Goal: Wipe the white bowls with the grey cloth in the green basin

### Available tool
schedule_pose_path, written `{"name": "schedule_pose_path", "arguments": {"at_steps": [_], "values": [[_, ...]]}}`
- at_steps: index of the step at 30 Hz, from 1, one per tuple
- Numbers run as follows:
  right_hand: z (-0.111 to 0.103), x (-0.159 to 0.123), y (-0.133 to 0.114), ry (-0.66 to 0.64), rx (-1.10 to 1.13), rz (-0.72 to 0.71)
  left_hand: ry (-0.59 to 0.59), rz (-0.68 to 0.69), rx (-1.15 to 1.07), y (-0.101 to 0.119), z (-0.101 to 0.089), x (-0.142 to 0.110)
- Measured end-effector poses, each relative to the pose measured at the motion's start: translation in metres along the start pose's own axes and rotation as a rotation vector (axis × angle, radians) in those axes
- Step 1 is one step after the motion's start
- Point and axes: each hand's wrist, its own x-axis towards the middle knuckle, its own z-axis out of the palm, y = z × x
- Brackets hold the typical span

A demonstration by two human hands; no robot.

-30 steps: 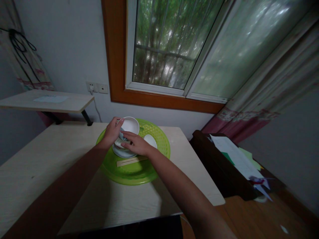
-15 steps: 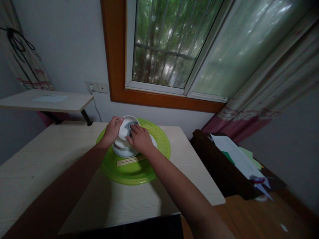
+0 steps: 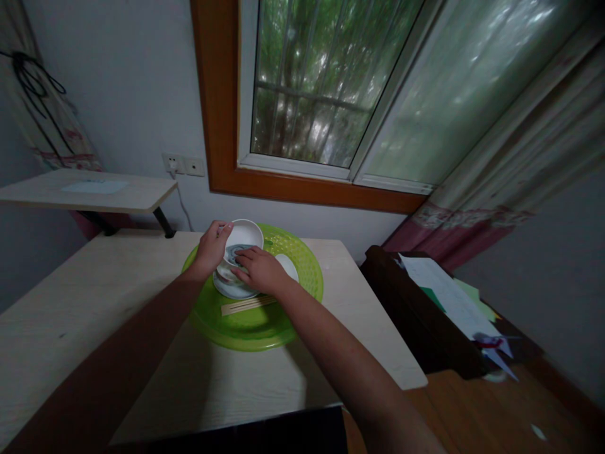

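My left hand (image 3: 211, 248) is closed on the left rim of a white bowl (image 3: 246, 232), which is tilted toward me. Inside the bowl, my right hand (image 3: 262, 270) presses a crumpled grey scouring cloth (image 3: 234, 254) with its fingers; the exact kind of cloth is hard to make out. Beneath the held bowl are another white bowl (image 3: 228, 275) and a white plate (image 3: 229, 292), partly hidden. A white dish or spoon (image 3: 287, 266) shows behind my right wrist. Pale chopsticks (image 3: 246, 306) lie in front of the plate. All this is on a round green tray (image 3: 255, 337).
The tray stands on a light wooden table (image 3: 165, 366). A raised shelf (image 3: 142, 192) with a sheet of paper is at the left. Behind are a wall socket (image 3: 184, 166) and a window (image 3: 321, 94). A dark cabinet (image 3: 406, 315) with papers stands at the right.
My right hand and the grey cloth have slid down and left inside the bowl, toward its near side. My left hand keeps hold of the bowl in nearly the same place.
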Motion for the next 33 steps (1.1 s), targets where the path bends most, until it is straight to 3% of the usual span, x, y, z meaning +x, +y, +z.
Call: {"name": "schedule_pose_path", "arguments": {"at_steps": [13, 22, 26, 33], "values": [[-0.009, -0.001, 0.001, -0.083, 0.01, 0.061, -0.006, 0.019, -0.031, 0.002, 0.0, -0.001], [-0.009, -0.001, 0.0, -0.057, -0.046, 0.124, -0.023, 0.01, -0.066, 0.003, 0.001, -0.001], [-0.011, -0.001, -0.001, -0.031, -0.109, 0.211, -0.096, -0.027, -0.178, 0.005, 0.002, -0.004], [-0.018, 0.0, 0.002, 0.011, -0.173, 0.212, -0.18, -0.127, -0.426, 0.0, 0.002, -0.001]]}}
